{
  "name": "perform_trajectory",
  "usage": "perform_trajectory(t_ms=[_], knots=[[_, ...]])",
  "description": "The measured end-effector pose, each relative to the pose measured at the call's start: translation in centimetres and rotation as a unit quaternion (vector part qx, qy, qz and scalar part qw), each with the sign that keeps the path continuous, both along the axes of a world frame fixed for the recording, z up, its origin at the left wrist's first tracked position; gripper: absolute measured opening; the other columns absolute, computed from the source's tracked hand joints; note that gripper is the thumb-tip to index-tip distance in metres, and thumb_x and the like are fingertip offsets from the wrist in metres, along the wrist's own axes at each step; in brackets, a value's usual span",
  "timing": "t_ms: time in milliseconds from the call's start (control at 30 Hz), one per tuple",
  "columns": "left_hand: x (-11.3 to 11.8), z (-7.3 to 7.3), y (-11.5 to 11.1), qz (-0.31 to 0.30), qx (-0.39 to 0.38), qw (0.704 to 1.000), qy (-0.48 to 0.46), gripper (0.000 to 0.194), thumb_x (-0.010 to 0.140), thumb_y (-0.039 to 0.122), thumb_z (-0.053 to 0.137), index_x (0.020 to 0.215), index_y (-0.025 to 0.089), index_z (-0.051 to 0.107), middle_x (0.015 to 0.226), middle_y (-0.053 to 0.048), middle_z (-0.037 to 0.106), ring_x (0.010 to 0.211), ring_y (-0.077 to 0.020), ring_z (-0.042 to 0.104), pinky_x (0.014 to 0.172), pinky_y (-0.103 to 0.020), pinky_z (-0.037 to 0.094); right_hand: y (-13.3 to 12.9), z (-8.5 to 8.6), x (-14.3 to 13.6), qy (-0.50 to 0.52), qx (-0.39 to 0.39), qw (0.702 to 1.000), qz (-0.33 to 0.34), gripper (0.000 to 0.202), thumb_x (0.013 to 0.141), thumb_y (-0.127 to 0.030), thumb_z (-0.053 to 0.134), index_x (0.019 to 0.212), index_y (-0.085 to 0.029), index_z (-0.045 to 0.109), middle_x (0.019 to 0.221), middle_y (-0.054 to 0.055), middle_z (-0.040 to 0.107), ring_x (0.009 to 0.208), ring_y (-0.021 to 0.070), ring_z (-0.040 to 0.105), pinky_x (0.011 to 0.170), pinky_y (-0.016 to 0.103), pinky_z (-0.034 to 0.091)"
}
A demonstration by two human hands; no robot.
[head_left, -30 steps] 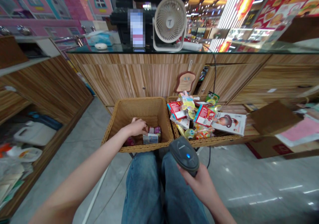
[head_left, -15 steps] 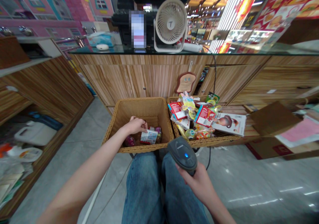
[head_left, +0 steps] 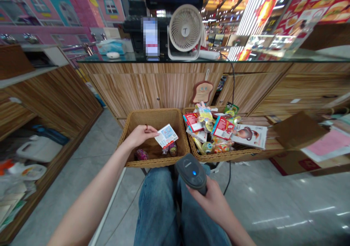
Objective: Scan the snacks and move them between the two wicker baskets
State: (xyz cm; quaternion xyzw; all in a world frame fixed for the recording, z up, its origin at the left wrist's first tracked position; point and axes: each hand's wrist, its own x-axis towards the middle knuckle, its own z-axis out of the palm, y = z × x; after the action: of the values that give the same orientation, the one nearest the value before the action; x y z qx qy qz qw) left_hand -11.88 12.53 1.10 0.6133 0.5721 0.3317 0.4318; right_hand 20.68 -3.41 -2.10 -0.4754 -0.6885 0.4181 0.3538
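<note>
Over the left wicker basket [head_left: 133,118], my left hand [head_left: 142,133] pinches the corner of a flat white and blue packet [head_left: 166,136] with a red edge. Its printed side faces up. Below it in the basket lie a pink shiny wrapped item [head_left: 141,154] and a purple and gold wrapped item [head_left: 173,149]. My right hand [head_left: 209,196] is wrapped round the handle of a dark grey barcode scanner [head_left: 192,171], held above my knees with a blue light lit on top. The scanner's head points toward the baskets.
The right wicker basket [head_left: 235,155] is heaped with packaged snacks and a white box [head_left: 250,136]. Behind stands a wooden counter [head_left: 123,85] carrying a fan [head_left: 185,29] and a phone [head_left: 151,38]. An open cardboard box [head_left: 295,133] sits at right; a cable hangs down the counter.
My left hand has lifted the packet off the bottom of the left basket and tilted it. My right hand has shifted the scanner slightly left.
</note>
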Motion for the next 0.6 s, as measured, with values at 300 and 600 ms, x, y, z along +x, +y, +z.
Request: perform_trajectory(t_ms=[300,600], knots=[[0.2,1.4,-2.0,0.021,-0.006,1.000,-0.021,0.059,0.055,0.069,0.090,0.083,0.018,0.080,0.087,-0.007,0.083,0.083,-0.0228,0.075,0.088,-0.037,0.059,0.2,0.7,0.2,-0.024,0.011,0.999,-0.028,0.020,0.091,-0.034,0.061,0.097,-0.017,0.070,0.089,0.008,0.081,0.081,0.0292,0.075,0.072,0.032,0.056],[0.4,1.7,-2.3,0.026,-0.009,0.999,-0.022,0.058,0.054,0.067,0.091,0.082,0.017,0.080,0.087,-0.007,0.082,0.083,-0.0222,0.075,0.087,-0.034,0.058,0.2,0.3,0.4,-0.022,0.009,0.999,-0.032,0.023,0.093,-0.035,0.062,0.101,-0.016,0.071,0.094,0.010,0.082,0.087,0.0313,0.077,0.075,0.034,0.057]])
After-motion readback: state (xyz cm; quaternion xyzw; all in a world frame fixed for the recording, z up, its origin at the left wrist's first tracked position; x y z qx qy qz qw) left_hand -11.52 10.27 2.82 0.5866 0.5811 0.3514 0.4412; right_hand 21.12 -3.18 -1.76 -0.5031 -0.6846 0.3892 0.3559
